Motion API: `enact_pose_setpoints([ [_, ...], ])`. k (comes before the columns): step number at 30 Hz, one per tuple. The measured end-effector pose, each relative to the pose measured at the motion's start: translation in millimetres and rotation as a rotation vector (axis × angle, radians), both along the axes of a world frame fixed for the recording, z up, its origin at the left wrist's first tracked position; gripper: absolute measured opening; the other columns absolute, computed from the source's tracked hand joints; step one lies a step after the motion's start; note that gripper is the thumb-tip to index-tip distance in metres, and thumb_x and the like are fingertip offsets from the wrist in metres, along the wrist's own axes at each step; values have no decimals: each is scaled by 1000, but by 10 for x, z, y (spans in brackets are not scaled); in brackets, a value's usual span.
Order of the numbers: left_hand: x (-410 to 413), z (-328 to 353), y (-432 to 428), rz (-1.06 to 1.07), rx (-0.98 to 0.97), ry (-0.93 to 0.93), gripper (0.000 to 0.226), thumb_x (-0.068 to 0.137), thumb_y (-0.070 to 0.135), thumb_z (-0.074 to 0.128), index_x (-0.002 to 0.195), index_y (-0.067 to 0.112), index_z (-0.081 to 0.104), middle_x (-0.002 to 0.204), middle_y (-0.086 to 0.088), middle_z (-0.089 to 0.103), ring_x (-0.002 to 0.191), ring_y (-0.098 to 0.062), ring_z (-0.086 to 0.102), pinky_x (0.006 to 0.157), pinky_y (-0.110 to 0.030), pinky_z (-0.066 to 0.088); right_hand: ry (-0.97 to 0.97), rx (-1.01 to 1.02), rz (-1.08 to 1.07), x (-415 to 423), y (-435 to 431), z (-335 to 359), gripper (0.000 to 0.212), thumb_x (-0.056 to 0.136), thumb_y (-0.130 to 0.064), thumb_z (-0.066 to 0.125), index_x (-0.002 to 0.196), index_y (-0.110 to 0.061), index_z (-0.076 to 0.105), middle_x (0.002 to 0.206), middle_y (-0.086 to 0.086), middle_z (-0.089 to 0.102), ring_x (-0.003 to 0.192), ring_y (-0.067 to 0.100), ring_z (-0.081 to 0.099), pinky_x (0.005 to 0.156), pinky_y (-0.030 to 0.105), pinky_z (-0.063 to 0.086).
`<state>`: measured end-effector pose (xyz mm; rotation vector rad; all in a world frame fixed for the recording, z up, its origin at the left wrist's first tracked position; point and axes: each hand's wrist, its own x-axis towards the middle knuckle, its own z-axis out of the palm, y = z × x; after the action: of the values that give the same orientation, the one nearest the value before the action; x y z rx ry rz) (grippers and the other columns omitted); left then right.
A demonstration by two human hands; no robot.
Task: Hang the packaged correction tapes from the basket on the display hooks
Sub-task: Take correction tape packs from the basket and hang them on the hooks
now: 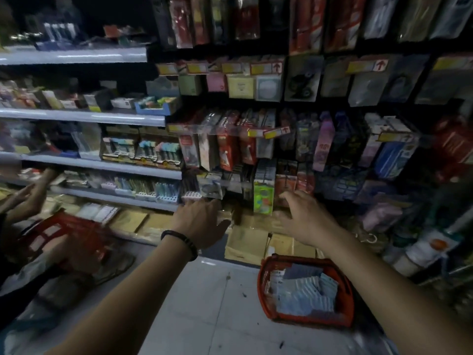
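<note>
Looking down, I see my left hand and right hand near the hanging packs, fingers spread wide, holding nothing; the packaged correction tapes lie in the red basket on the floor.

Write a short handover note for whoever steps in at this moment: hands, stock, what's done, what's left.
Left hand: open and empty, reaching toward the lowest row of the display.
Right hand: open, fingers spread, empty, reaching at the same row.
Basket: on the floor under the right arm, with pale blue packs piled in it.
Done: cannot tell which hanging items came from the basket.
Left: take packs from the basket and hang them, probably on the low hooks near both hands.
</note>
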<state>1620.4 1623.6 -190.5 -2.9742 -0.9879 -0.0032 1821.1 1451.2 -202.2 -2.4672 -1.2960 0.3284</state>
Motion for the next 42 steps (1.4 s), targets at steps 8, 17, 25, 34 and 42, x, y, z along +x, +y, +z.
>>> enact_pose_setpoints([
  [8, 804, -133, 1041, -228, -11, 74, 47, 99, 61, 46, 132, 30, 60, 129, -6, 68, 118, -35, 65, 93, -47, 55, 63, -60, -170, 305, 884, -131, 48, 104, -49, 54, 141, -19, 50, 141, 6, 48, 128, 26, 48, 98, 39, 45],
  [17, 1573, -350, 1270, -395, -80, 120, 49, 96, 64, 53, 133, 33, 60, 131, -4, 67, 118, -36, 66, 94, -48, 56, 118, -87, -359, 618, 706, -323, 53, 103, -44, 58, 149, -23, 41, 138, 9, 49, 131, 32, 50, 103, 42, 45],
  [25, 2349, -643, 973, -451, -57, 226, 59, 99, 67, 49, 145, 31, 53, 139, -5, 64, 126, -36, 62, 100, -49, 54, 203, -139, -415, 1309, 577, -718, 51, 104, -45, 57, 146, -18, 45, 148, 13, 45, 135, 36, 48, 107, 45, 46],
  [34, 3049, -970, 851, -490, -129, 273, 56, 99, 66, 49, 143, 31, 54, 134, -5, 65, 121, -34, 64, 96, -49, 56, 273, -144, -500, 1803, 555, -1200, 54, 100, -51, 56, 147, -30, 40, 144, 8, 52, 132, 32, 51, 107, 50, 47],
  [42, 3416, -1444, 722, -625, -269, 198, 49, 99, 59, 54, 140, 33, 55, 134, -1, 65, 119, -30, 65, 97, -44, 53, 220, -294, -620, 2047, 427, -1798, 75, 93, -73, 20, 142, -22, 46, 135, 12, 56, 125, 35, 55, 104, 52, 48],
])
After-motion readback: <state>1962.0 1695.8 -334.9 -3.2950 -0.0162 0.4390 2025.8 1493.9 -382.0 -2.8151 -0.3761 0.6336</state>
